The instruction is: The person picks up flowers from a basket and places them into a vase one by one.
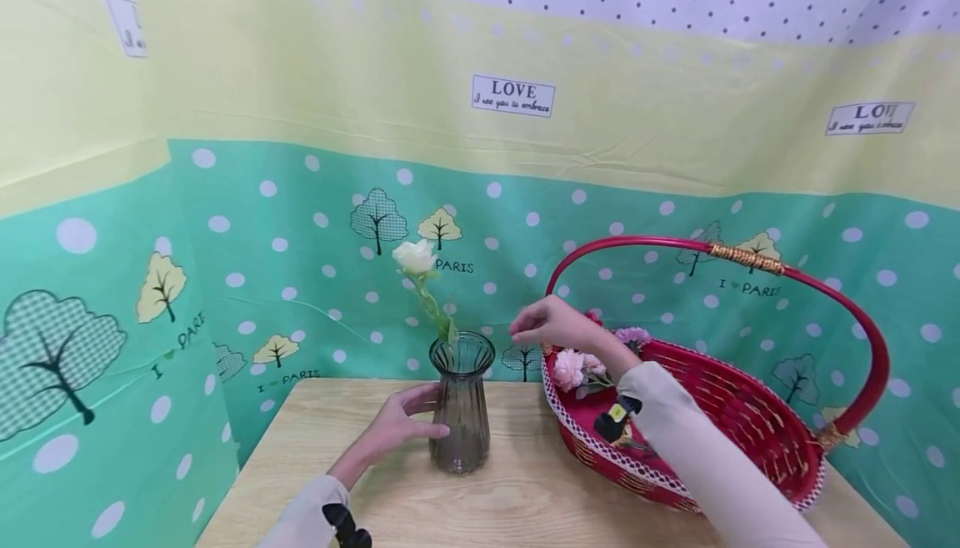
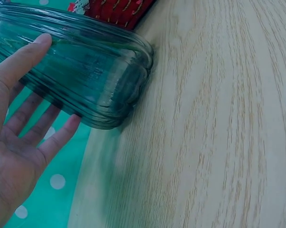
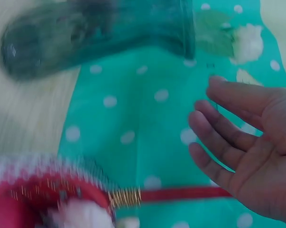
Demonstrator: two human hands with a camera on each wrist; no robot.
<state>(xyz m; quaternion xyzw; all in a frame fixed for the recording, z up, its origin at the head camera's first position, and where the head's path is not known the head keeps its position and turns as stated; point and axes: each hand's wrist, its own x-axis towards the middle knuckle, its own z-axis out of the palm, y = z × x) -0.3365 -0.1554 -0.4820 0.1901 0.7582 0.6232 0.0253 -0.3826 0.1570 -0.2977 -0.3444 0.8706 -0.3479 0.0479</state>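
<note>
A ribbed, dark glass vase (image 1: 461, 414) stands upright on the wooden table. My left hand (image 1: 405, 427) holds it from the left, thumb across the near side and fingers on the far side, as the left wrist view shows with the vase (image 2: 86, 71). One white rose (image 1: 415, 257) leans left out of the vase mouth, its stem inside the glass. Between the vase and the basket my right hand (image 1: 551, 323) hovers in the air. In the right wrist view the right hand (image 3: 247, 147) has slightly bent fingers and nothing in them, apart from the blurred vase (image 3: 109, 42).
A red woven basket (image 1: 720, 389) with a tall arched handle (image 1: 832, 302) stands at the table's right. Pink flowers (image 1: 567, 370) lie at its left end, under the right forearm. Behind the wooden table (image 1: 517, 510) hangs a green, polka-dotted cloth (image 1: 285, 223).
</note>
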